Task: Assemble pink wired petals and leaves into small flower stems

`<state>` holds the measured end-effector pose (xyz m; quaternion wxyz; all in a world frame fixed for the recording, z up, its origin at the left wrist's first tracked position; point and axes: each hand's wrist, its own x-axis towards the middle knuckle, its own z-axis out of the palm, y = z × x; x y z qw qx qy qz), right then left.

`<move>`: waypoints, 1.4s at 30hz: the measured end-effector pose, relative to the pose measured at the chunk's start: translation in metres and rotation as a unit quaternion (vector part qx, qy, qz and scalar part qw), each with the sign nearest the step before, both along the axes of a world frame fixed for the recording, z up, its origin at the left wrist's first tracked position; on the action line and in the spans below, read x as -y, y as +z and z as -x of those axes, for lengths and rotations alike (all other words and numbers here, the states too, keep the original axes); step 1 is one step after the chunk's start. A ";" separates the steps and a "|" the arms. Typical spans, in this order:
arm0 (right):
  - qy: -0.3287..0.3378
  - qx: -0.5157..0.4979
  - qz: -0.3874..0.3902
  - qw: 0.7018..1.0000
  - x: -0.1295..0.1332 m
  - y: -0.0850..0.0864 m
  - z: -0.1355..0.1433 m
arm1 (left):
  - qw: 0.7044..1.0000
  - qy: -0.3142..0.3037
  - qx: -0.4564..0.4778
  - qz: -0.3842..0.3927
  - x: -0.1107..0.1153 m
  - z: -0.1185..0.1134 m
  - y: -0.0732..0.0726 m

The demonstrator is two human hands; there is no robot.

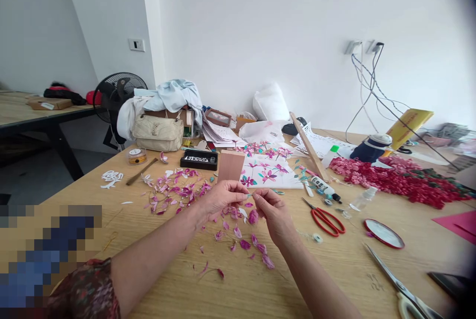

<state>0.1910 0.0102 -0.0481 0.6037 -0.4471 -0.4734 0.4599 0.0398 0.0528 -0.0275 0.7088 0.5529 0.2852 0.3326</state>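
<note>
My left hand [228, 196] and my right hand [268, 207] meet over the middle of the table, thumbs and fingers pinched together. Between the fingertips shows a speck of teal [249, 195], too small to make out. Loose pink petals [244, 244] lie on the wood under and in front of the hands. To the left spreads a larger scatter of pink petals on thin stems [178, 187]. Just behind my left hand stands an upright wooden block [231, 165]. Finished-looking pink and teal flowers [268, 175] rest on a white sheet [290, 179] beyond my right hand.
To the right lie red-handled scissors [327, 221], larger scissors [394, 279], a round red-rimmed dish [384, 233], a small clear bottle [363, 199] and a heap of red and pink strands [401, 178]. A black tray [199, 159] and a beige handbag [158, 132] stand at the back left.
</note>
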 end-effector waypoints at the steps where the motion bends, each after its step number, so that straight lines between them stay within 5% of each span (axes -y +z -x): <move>1: -0.005 0.001 -0.001 1.000 0.000 0.000 0.001 | 1.000 -0.003 0.004 -0.004 0.000 0.000 0.001; 16: -0.037 0.053 -0.056 0.996 0.005 0.005 0.006 | 0.992 -0.084 0.072 0.058 -0.001 0.007 0.001; 25: -0.028 0.047 -0.032 0.998 0.004 0.004 0.006 | 0.998 -0.018 0.031 -0.057 -0.002 0.001 -0.005; 42: 0.010 -0.014 -0.011 1.000 0.004 0.003 0.006 | 0.998 -0.005 0.050 -0.032 0.003 0.001 0.002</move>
